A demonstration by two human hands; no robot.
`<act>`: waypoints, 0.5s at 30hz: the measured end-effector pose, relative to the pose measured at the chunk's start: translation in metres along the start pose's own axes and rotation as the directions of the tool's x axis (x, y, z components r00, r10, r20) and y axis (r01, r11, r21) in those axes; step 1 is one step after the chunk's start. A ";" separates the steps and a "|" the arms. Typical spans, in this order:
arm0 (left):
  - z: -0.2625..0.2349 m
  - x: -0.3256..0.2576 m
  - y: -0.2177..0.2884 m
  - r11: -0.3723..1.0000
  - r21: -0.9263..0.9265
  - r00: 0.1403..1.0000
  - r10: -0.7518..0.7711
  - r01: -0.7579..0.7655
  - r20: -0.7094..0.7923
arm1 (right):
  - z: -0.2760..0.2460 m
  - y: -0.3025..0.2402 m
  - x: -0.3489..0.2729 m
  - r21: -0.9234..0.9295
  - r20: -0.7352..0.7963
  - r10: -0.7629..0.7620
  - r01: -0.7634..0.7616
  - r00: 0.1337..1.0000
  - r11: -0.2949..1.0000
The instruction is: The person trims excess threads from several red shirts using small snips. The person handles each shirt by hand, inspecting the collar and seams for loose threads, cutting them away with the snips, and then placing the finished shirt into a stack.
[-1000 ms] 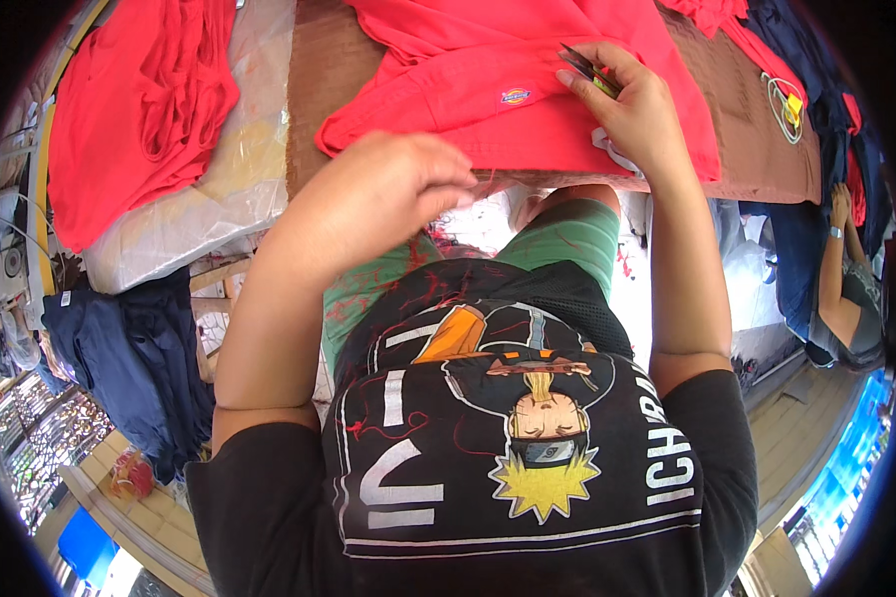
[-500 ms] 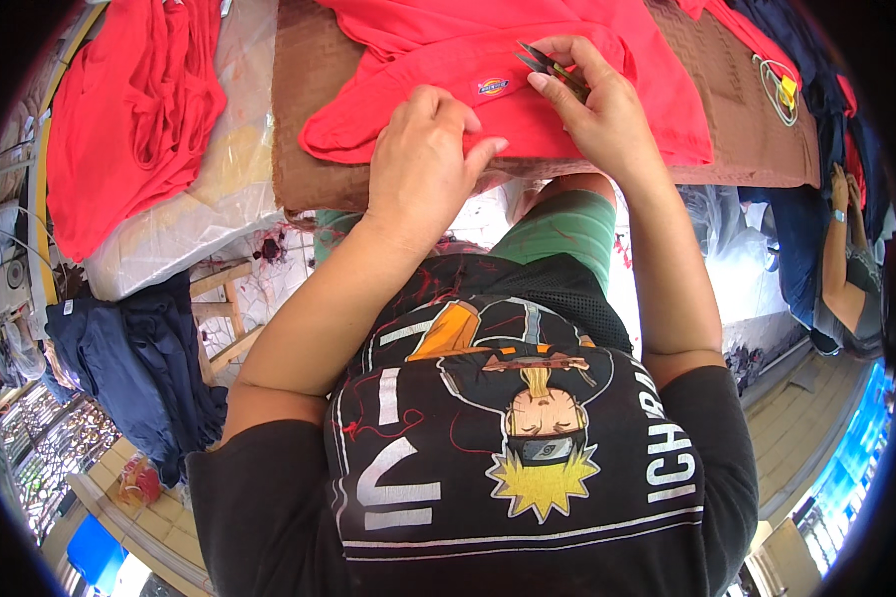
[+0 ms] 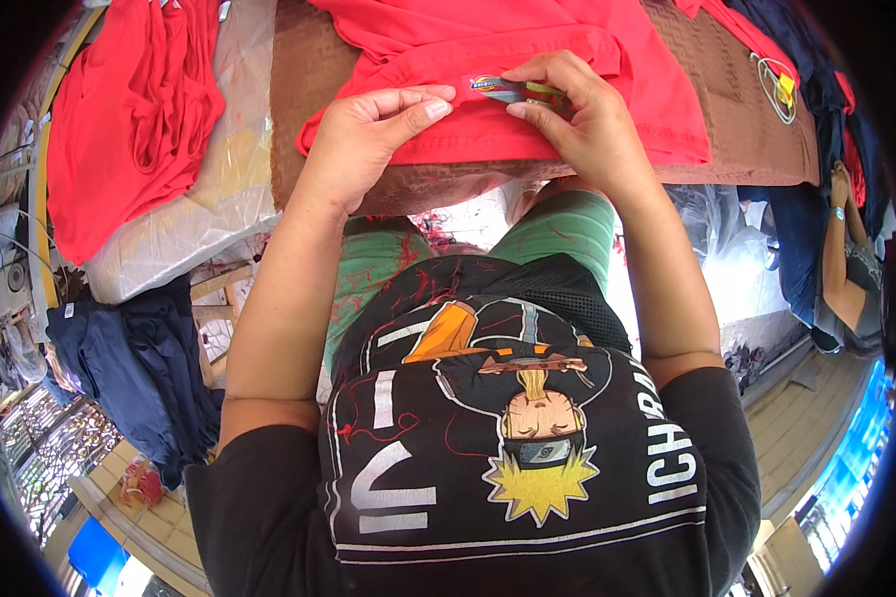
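A red garment (image 3: 657, 114) lies spread over the table in front of me, with a small colourful sewn label (image 3: 476, 84) on it. In my right hand (image 3: 592, 114) is a pair of thread snips (image 3: 508, 92), its dark blades pointing left across the label's right end. My left hand (image 3: 363, 129) is closed in a pinch just left of the label, thumb against forefinger. Whatever lies between those fingertips is too small to make out. Both hands are over the red cloth near the table's front edge.
Brown patterned cloth covers the table (image 3: 309, 60). More red garments (image 3: 134, 119) lie on a plastic-wrapped surface at left, above hanging navy clothes (image 3: 134, 363). A white cord with a yellow tag (image 3: 786, 92) rests at right. Another person's arm (image 3: 838, 269) shows at far right.
My left hand has drawn back to the left and closed from a loose spread into a pinch. The snips have moved down and left, to the label.
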State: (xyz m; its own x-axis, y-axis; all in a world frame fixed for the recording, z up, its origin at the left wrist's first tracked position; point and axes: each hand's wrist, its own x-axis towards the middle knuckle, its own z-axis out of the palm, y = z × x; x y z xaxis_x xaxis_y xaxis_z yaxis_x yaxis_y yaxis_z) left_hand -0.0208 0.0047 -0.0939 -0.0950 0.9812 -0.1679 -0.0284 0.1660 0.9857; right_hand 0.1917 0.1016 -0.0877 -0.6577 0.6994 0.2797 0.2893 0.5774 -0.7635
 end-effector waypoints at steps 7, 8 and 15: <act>-0.001 0.001 -0.001 0.999 -0.031 1.000 -0.012 0.013 0.019 | 0.010 -0.006 0.002 0.019 0.064 -0.051 0.050 0.997 0.999; -0.001 0.001 -0.001 1.000 -0.026 1.000 -0.006 0.006 0.023 | 0.011 -0.007 0.003 0.004 0.064 -0.052 0.052 0.997 0.999; -0.001 0.001 -0.003 0.999 -0.032 0.998 0.045 -0.043 0.054 | 0.009 -0.008 0.005 0.010 0.009 -0.056 0.056 0.998 0.998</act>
State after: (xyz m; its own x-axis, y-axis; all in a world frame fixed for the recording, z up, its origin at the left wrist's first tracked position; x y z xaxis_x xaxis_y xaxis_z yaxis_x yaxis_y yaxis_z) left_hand -0.0222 0.0045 -0.0971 -0.0422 0.9916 -0.1226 -0.0565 0.1202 0.9911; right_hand 0.1794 0.0968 -0.0855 -0.6792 0.6622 0.3166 0.2454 0.6114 -0.7523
